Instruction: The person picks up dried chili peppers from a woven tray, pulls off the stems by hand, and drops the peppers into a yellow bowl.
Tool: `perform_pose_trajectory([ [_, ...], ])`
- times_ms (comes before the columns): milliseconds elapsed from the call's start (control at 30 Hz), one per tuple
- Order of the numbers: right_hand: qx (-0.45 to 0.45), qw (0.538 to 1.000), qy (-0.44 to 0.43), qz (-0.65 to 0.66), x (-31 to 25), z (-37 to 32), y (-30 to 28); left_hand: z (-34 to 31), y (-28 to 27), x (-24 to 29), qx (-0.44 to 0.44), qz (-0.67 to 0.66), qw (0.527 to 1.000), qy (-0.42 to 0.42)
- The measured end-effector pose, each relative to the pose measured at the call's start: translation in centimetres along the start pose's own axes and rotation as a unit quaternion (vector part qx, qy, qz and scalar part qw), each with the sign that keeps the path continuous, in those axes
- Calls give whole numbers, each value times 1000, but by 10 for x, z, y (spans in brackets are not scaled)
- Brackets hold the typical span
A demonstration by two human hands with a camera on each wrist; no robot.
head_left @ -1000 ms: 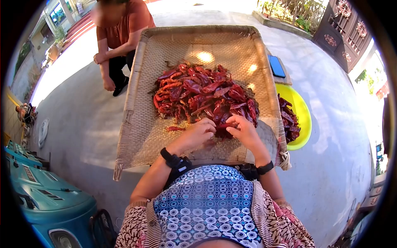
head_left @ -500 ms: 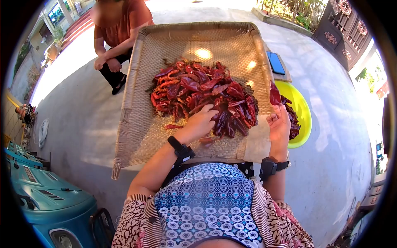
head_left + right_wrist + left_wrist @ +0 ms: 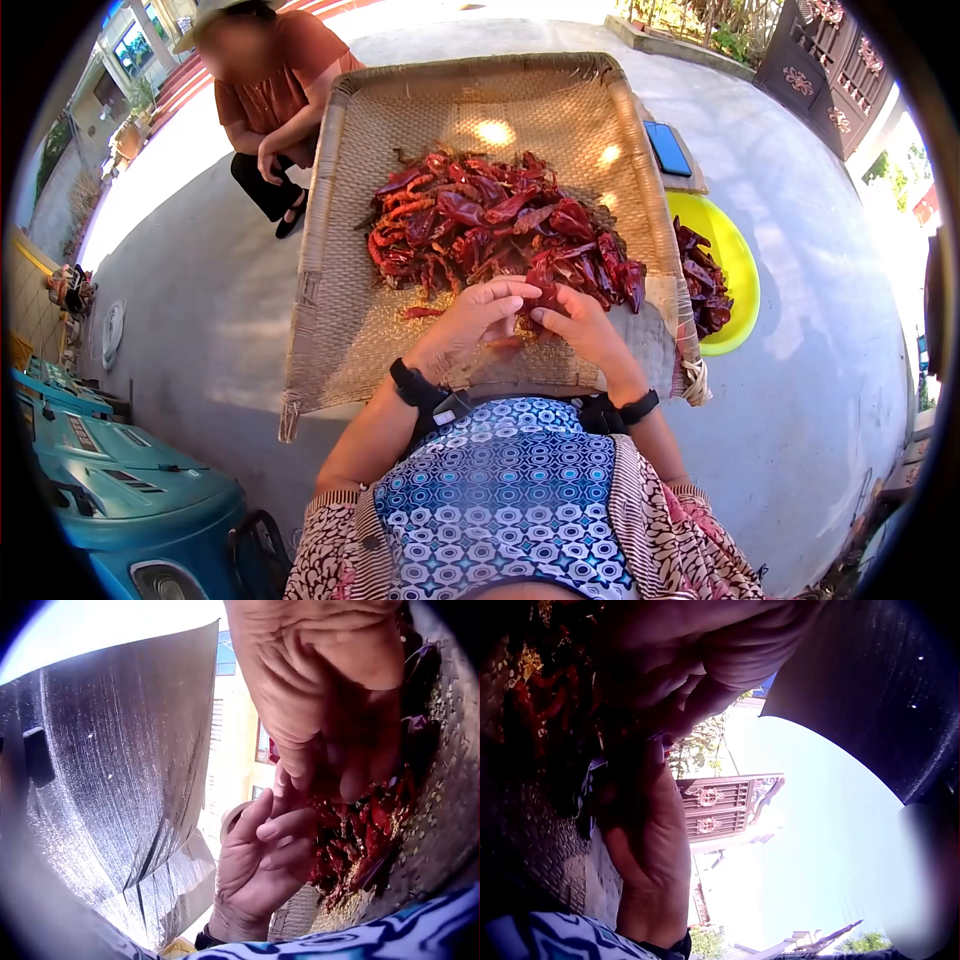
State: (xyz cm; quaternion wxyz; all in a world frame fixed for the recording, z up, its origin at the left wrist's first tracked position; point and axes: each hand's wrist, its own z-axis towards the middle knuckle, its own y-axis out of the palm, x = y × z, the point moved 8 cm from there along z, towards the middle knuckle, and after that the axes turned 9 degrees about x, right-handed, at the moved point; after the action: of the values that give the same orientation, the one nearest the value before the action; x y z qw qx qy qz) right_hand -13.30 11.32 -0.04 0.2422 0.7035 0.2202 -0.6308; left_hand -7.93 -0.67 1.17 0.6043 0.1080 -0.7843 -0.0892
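At the near edge of a heap of dried red chili peppers [image 3: 480,215], my two hands meet at one dried chili pepper [image 3: 542,290]. My right hand [image 3: 588,328] pinches it between thumb and fingers. From the other side my left hand [image 3: 475,322] grips it, its fingertips right at the pepper. The heap lies on a large woven tray [image 3: 330,230] with raised sides, and pale seeds [image 3: 440,297] are scattered near the left hand. The right wrist view shows the left hand's curled fingers [image 3: 285,829] close below the right hand, which hides most of the pepper.
Right of the tray stands a yellow basin [image 3: 738,270] holding more dark red chilies [image 3: 703,285]. A phone [image 3: 667,148] lies on a board behind it. Another person [image 3: 280,90] squats at the far left. A teal vehicle [image 3: 130,480] stands at the near left.
My right hand carried a chili toward the basin, then came back to the left hand, where both now hold a chili. The left hand drew back slightly from the heap. The other person shifted position.
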Motion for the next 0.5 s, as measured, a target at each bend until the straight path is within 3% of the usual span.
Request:
perform_pose_trajectory([
  [133, -8, 998, 30, -63, 9, -6, -6, 1, -5, -13, -6, -114, 993, -36],
  [233, -5, 997, 28, -73, 15, -8, -16, 4, -8, -14, 0, -105, 994, -41],
  [333, 48, 989, 13, -138, -1, -12, -39, 12, -21, -9, 123, 114, 981, 95],
  [433, 141, 987, 1, -83, -20, -10, -85, 11, -34, 4, 177, 187, 964, 73],
  [500, 222, 974, -20, -30, -32, -12, -120, 9, -33, 20, 203, 367, 882, 212],
])
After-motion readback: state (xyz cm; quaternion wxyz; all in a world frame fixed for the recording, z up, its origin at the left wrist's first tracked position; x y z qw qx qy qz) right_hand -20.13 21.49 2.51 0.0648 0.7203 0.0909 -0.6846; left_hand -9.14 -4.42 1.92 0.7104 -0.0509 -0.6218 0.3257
